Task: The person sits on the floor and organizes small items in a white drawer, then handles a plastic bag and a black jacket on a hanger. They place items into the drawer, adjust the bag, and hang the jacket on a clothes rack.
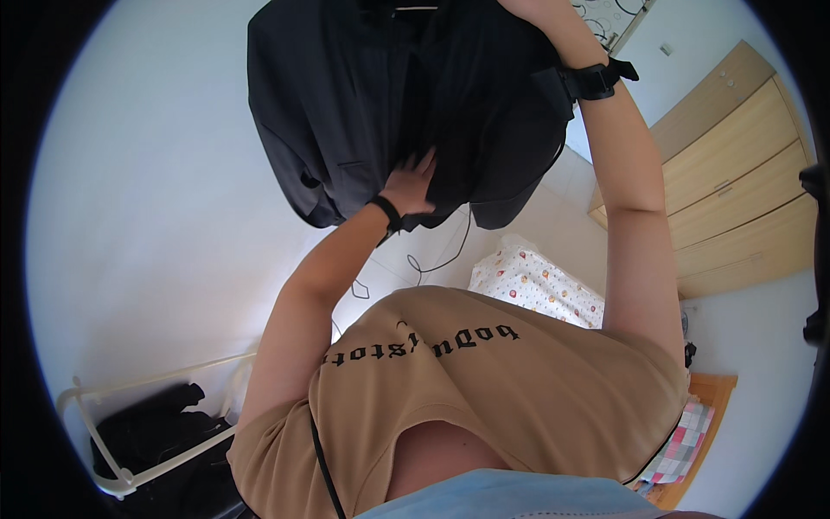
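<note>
A dark suit jacket (pixel 324 97) hangs in front of me, its top cut off by the upper edge of the view. My left hand (pixel 410 188), slightly blurred, lies against the lower front of the jacket with its fingers spread. It grips nothing that I can see. Raised to the top edge beside the jacket's shoulder is my right hand (pixel 530 8). Its fingers are out of view, so what it holds cannot be made out. Both wrists wear black straps.
A pale metal rack (pixel 181 454) with black clothing (pixel 152 422) stands at lower left. A thin cable (pixel 447 263) trails over the tiled floor. A cover with a small print (pixel 532 282), a wooden wardrobe (pixel 733 188) and checked bedding (pixel 681 447) are to the right.
</note>
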`<state>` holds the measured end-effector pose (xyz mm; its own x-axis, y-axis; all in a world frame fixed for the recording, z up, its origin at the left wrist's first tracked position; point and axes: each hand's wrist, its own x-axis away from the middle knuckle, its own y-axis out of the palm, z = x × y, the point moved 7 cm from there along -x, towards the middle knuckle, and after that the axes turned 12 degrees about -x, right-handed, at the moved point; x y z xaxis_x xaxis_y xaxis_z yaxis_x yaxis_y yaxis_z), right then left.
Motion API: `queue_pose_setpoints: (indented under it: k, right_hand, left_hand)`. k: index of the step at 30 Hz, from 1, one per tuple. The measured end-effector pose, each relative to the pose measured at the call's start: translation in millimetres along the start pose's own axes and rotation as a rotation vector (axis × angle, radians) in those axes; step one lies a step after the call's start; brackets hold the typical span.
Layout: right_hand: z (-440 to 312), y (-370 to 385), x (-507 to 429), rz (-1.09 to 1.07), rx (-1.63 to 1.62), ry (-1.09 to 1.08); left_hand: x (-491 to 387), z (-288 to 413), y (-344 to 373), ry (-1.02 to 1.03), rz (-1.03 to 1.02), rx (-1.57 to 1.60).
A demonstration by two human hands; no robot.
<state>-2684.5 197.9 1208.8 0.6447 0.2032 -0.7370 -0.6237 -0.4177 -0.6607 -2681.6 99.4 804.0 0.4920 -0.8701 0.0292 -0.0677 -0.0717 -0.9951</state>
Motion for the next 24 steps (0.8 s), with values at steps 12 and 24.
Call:
queue_pose_setpoints:
  k: [12, 24]
  right_hand:
    - [5.6, -4.8, -0.3, -0.010, -0.180, 0.085]
    - [-5.6, 4.6, 9.4, -0.049, -0.182, -0.155]
  left_hand:
    - [71.9, -86.1, -215.3, -0.288, 1.259, 0.447]
    - [110.1, -132.9, -274.3, -0.496, 1.217, 0.204]
